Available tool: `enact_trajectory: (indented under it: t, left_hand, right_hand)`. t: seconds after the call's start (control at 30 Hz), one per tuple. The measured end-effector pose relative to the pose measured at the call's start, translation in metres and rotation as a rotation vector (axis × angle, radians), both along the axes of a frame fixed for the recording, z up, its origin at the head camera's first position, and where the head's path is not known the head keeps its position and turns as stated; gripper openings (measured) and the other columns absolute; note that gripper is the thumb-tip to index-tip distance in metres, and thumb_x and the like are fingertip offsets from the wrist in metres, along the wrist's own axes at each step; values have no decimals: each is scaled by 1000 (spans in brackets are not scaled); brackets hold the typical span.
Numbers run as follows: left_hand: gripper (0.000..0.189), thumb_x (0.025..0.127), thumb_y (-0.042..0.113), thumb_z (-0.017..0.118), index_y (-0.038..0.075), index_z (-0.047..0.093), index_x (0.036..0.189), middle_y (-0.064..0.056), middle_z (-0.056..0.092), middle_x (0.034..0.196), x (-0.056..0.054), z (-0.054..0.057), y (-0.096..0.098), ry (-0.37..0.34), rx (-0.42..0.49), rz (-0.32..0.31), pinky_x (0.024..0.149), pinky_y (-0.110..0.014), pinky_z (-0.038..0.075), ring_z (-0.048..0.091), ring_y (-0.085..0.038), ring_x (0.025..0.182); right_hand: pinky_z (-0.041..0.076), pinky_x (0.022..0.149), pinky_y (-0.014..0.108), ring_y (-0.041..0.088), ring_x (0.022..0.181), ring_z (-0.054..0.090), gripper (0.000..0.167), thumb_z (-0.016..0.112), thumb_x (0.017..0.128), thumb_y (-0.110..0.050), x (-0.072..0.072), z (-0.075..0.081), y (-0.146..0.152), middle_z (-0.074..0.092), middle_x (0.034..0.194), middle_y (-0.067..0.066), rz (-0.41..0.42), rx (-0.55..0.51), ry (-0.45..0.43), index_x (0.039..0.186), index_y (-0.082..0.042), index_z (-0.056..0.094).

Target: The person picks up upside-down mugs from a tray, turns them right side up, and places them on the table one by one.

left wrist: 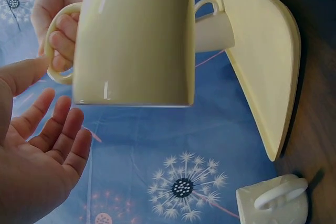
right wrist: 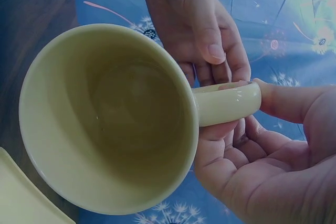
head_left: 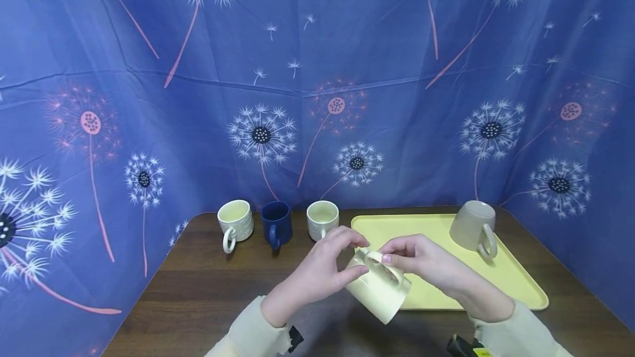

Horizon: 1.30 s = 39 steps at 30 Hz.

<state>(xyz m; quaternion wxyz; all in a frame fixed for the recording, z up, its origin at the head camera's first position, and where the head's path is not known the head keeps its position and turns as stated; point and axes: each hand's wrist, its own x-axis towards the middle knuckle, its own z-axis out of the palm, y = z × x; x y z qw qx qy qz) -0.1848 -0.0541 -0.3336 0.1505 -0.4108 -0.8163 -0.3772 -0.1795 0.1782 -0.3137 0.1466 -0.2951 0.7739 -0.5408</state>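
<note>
A pale yellow mug (head_left: 379, 291) hangs tilted above the table's front part, its mouth facing down to the right. My right hand (head_left: 429, 266) grips the mug's handle (right wrist: 228, 103), thumb on the outside and fingers curled through the loop, as the left wrist view shows. Close to the base end is my left hand (head_left: 322, 269), its fingers loosely spread and its thumb tip beside the handle; whether it touches cannot be told. The right wrist view looks into the mug's bare interior (right wrist: 131, 114).
A yellow tray (head_left: 421, 299) lies on the right of the wooden table (head_left: 198, 291), with an upside-down grey-beige mug (head_left: 471, 225) on it. Along the back left stand a white mug (head_left: 238, 222), a dark blue mug (head_left: 276, 223) and another white mug (head_left: 322, 222). A blue dandelion-print cloth (head_left: 397, 125) hangs behind.
</note>
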Motion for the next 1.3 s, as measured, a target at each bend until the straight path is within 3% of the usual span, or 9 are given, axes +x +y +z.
enact_trajectory:
  t: [0.27, 0.5, 0.8, 1.03, 1.3]
  left_hand:
    - [26, 84, 20, 71, 14, 61, 107, 6, 60, 104, -4, -6, 2, -35, 14, -14, 87, -23, 46, 54, -7, 98]
    - [17, 86, 23, 68, 15, 64, 101, 7, 63, 97, -7, -8, 2, -9, 34, -22, 85, -24, 46, 53, -7, 95]
    - [10, 85, 13, 68, 13, 61, 92, 6, 61, 88, -5, -11, 6, 50, 31, 14, 85, -24, 42, 49, -9, 93]
    - [13, 82, 14, 69, 13, 59, 88, 5, 59, 85, -4, -13, 7, 168, 28, 77, 83, -26, 42, 49, -11, 92]
    - [14, 81, 15, 69, 12, 58, 89, 2, 56, 87, -4, -15, 3, 188, 54, 123, 80, -26, 42, 48, -11, 88]
  right_hand:
    - [48, 72, 24, 8, 80, 60, 26, 55, 95, -15, 0, 0, -1, 67, 89, 4, 38, 1, 6, 105, 7, 63]
    - [49, 73, 24, 8, 82, 60, 25, 54, 95, -13, 0, -1, -1, 68, 91, 5, 77, -8, 34, 108, 6, 63]
    - [50, 72, 24, 7, 81, 60, 23, 53, 96, -11, 0, 1, -5, 67, 90, 6, 121, -23, 67, 107, 6, 63]
    - [50, 73, 25, 9, 84, 61, 23, 57, 94, -15, 1, 0, -9, 69, 96, 11, 35, 18, 89, 108, 1, 66]
    - [52, 76, 28, 12, 87, 65, 21, 60, 93, -19, 4, -1, -7, 70, 102, 7, -81, 33, 163, 108, -7, 68]
